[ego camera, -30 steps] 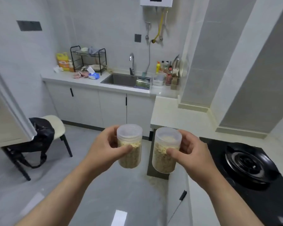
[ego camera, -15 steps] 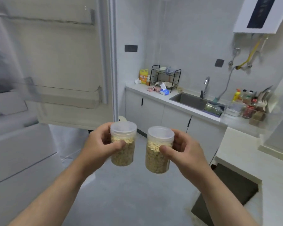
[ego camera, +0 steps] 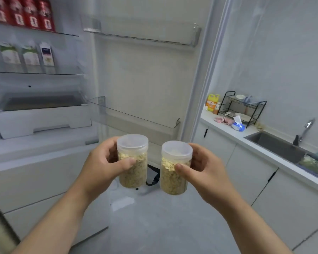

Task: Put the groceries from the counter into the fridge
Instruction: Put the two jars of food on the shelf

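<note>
My left hand (ego camera: 105,162) grips a clear lidded jar of oat flakes (ego camera: 133,162), held upright at chest height. Beside it my right hand (ego camera: 202,169) grips a second jar of oat flakes (ego camera: 174,167), also upright. The two jars stand a little apart. Ahead on the left is the open fridge (ego camera: 40,114), its glass shelves carrying red cans (ego camera: 24,13) and milk cartons (ego camera: 28,55). Below them is a white drawer (ego camera: 42,120). The fridge door (ego camera: 145,74) stands open straight ahead, with bare door racks (ego camera: 136,121).
To the right runs a white counter (ego camera: 228,131) with a sink (ego camera: 275,147), a tap (ego camera: 305,129), a black dish rack (ego camera: 242,109), a yellow bottle (ego camera: 212,102) and a tissue pack (ego camera: 238,125). White cabinets stand beneath it. Grey floor lies under my arms.
My view has swung left from the stove and counter to the open fridge. Both hands keep the same grip on the jars, held at the same height in front of me.
</note>
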Motion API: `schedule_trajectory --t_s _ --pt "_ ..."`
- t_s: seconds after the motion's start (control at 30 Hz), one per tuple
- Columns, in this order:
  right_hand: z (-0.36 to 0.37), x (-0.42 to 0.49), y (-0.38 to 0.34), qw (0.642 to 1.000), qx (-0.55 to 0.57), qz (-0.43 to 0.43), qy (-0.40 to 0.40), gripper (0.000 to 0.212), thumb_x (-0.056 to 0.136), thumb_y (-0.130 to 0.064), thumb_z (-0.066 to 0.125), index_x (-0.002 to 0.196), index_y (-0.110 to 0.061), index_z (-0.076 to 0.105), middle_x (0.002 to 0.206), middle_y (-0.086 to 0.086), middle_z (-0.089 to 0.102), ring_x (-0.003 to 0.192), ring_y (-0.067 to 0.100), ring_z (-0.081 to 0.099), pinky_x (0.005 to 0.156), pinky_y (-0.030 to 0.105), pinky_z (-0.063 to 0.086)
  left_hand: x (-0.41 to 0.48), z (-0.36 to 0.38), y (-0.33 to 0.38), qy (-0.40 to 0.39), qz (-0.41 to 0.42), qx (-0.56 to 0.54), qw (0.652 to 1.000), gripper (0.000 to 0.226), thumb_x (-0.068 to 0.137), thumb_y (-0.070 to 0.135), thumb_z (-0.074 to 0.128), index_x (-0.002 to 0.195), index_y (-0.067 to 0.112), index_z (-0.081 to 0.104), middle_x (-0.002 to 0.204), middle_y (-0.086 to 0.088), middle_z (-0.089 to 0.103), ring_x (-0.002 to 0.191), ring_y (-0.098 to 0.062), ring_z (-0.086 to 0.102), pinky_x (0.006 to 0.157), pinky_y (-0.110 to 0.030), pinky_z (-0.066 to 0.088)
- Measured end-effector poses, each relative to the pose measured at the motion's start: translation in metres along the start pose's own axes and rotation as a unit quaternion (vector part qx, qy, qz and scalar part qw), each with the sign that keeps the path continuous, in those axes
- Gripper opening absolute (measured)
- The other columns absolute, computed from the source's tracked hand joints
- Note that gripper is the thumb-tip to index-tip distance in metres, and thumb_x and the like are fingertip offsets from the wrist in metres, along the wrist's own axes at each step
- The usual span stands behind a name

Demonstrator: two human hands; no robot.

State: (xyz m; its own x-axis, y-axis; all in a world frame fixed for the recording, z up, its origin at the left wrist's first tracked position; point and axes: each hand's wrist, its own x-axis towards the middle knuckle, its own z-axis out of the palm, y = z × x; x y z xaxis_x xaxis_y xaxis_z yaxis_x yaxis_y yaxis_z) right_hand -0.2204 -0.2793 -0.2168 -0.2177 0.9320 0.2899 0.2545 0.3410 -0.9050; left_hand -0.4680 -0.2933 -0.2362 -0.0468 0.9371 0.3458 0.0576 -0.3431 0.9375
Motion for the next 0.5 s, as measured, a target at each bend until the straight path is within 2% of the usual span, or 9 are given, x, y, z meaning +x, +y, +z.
schedule_trajectory --t_s 0.23,0.37,0.5 --pt "0.068 0.071 -0.005 0.998 0.042 -0.024 -0.043 0.038 0.082 -0.005 0.075 0.110 -0.028 0.066 0.104 -0.008 0.074 0.098 0.011 0.070 0.086 0.036 0.057 0.021 -0.076 -0.008 0.076 0.003 0.037 0.996 0.058 0.056 0.038 0.073 0.112 0.022 0.067 0.102 -0.001 0.074 0.095 -0.015 0.069 0.072 -0.024 0.053" --pt "0.100 0.102 -0.010 0.995 0.060 -0.038 -0.075 0.038 0.082 -0.008 0.075 0.112 -0.029 0.066 0.105 -0.011 0.074 0.099 0.009 0.070 0.087 0.033 0.056 0.030 -0.106 -0.007 0.124 0.014 0.043 0.991 0.058 0.054 0.035 0.073 0.110 0.019 0.067 0.100 -0.001 0.074 0.091 -0.013 0.070 0.071 -0.022 0.054" --pt "0.125 0.131 -0.016 0.989 0.081 -0.052 -0.109 0.035 0.080 -0.014 0.077 0.110 -0.028 0.067 0.105 -0.010 0.074 0.099 0.010 0.070 0.088 0.036 0.056 0.037 -0.130 -0.003 0.156 0.014 0.064 0.986 0.056 0.056 0.036 0.073 0.109 0.020 0.067 0.101 0.000 0.074 0.092 -0.014 0.069 0.073 -0.024 0.055"
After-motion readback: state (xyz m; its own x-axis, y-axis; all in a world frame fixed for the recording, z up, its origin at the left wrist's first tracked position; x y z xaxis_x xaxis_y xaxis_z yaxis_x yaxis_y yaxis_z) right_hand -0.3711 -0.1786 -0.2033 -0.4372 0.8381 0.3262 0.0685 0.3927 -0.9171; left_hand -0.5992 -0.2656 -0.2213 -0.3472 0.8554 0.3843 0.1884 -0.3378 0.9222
